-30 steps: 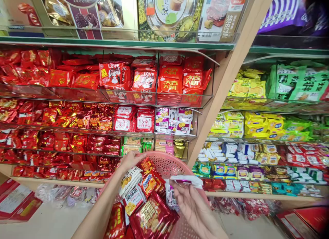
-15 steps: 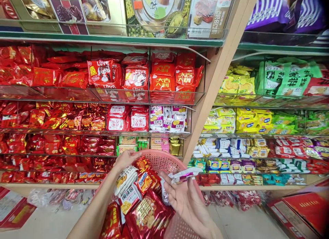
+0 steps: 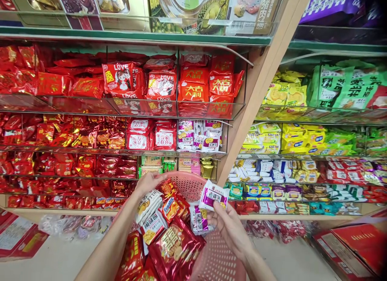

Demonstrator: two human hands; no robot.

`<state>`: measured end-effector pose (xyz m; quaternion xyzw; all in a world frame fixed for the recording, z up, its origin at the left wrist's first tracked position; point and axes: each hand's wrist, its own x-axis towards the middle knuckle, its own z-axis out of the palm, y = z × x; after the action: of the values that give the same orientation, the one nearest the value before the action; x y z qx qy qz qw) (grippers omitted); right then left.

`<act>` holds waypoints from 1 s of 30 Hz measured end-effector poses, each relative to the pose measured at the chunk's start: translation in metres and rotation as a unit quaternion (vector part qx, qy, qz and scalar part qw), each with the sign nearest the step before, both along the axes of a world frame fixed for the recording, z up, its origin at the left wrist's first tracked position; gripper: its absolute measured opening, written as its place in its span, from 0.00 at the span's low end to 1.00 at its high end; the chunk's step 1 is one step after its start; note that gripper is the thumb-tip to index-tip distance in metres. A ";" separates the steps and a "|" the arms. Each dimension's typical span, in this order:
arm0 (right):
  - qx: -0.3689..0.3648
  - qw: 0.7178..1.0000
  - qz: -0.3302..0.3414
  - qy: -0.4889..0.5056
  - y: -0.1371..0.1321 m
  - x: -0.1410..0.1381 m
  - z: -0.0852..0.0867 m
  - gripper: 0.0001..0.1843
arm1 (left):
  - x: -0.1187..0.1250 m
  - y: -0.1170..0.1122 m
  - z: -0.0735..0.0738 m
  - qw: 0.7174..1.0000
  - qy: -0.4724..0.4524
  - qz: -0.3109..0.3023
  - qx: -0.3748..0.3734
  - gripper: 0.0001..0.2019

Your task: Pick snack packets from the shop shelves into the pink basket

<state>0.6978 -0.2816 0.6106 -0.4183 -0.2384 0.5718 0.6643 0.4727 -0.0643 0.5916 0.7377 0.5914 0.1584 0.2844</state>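
Observation:
A pink perforated plastic basket (image 3: 222, 257) is in front of me, with red, white and orange snack packets lying in its left and middle part. My left hand (image 3: 150, 184) is closed over the basket's far left rim. Between the thumb and fingers of my right hand (image 3: 225, 222) is a white and purple snack packet (image 3: 214, 195), raised over the basket's right side. Just below it, a similar white and purple packet (image 3: 199, 219) lies against the other snacks, close to my right fingertips. A large dark red packet (image 3: 177, 248) rests at the basket's middle.
Shelves with clear dividers face me, filled with red packets (image 3: 121, 77) on the left and yellow packets (image 3: 293, 138) on the right. A slanting wooden upright (image 3: 263, 87) separates them. Red cartons (image 3: 356, 248) stand on the floor at both sides, with plastic-bagged goods (image 3: 75, 226) under the shelf.
My right hand has turned, bringing the packet's printed face into view, held a little higher. The other white and purple packet now shows more fully in the basket. My left hand stays on the rim.

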 end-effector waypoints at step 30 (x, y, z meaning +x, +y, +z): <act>-0.043 0.998 -0.020 0.041 0.020 0.013 -0.005 0.12 | 0.010 -0.005 0.016 0.999 -0.011 -0.026 0.016 0.29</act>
<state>0.7108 -0.2620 0.6054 -0.4269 -0.1780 0.5849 0.6663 0.4831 -0.0690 0.6076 0.7554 0.5664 0.1688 0.2829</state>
